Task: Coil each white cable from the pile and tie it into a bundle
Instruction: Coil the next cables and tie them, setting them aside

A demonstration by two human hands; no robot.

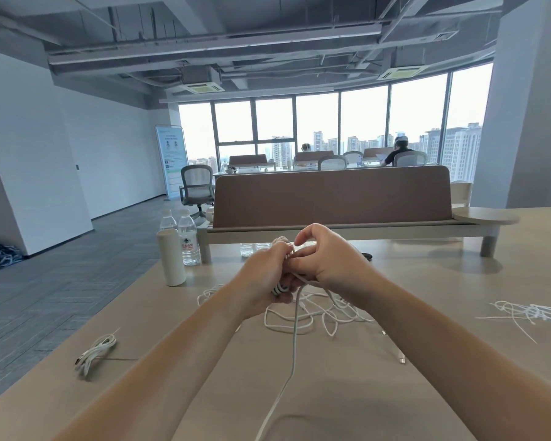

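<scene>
Head view, hands: the left hand (261, 275) curls its fingers round a small coil (279, 289), held just above the pile (315, 316). The right hand (328, 259), fingers bent, seems to pinch the white cable (295, 338) at the coil's top.
Cable tail: it drops from the coil across the pile and runs along the counter (379, 393) toward the camera.
Progress: one tied bundle (96, 350) lies well left of the pile, and loose zip ties (528, 313) lie well right of it.
Risk: the long tail may snag a pile loop and drag other cables up. A slack left grip would let the turns spring open.
Containers: a clear water bottle (189, 238) and a closed white flask (171, 257) stand behind and left of the pile. The bottle's fill is unclear and the flask's contents are hidden.
</scene>
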